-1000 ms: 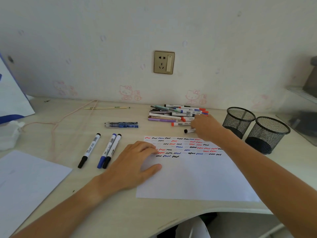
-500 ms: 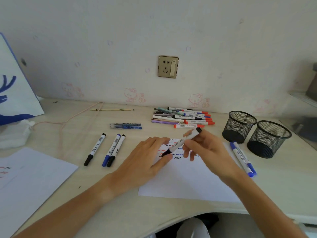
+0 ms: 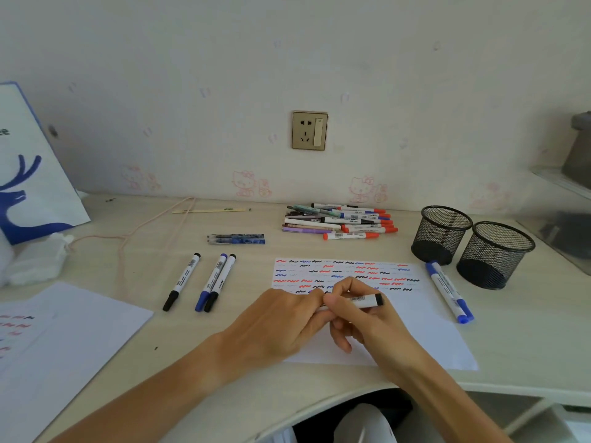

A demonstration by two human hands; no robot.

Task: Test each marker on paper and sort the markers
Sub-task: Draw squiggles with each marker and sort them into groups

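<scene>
Black-ended marker (image 3: 364, 301) held in both hands over the test sheet (image 3: 415, 340), centre frame.

My right hand (image 3: 367, 327) grips the barrel, fingers curled round it; my left hand (image 3: 281, 324) pinches its left end. Right of frame: two black mesh pen cups (image 3: 441, 233) (image 3: 495, 254) side by side, nothing visible inside either. Two blue markers (image 3: 449, 292) lie on the desk (image 3: 224, 394) just beside them. Untested pile (image 3: 342, 222) sits upper centre by the wall. Three markers (image 3: 204, 282) lie left of the sheet: black, blue, black.
</scene>
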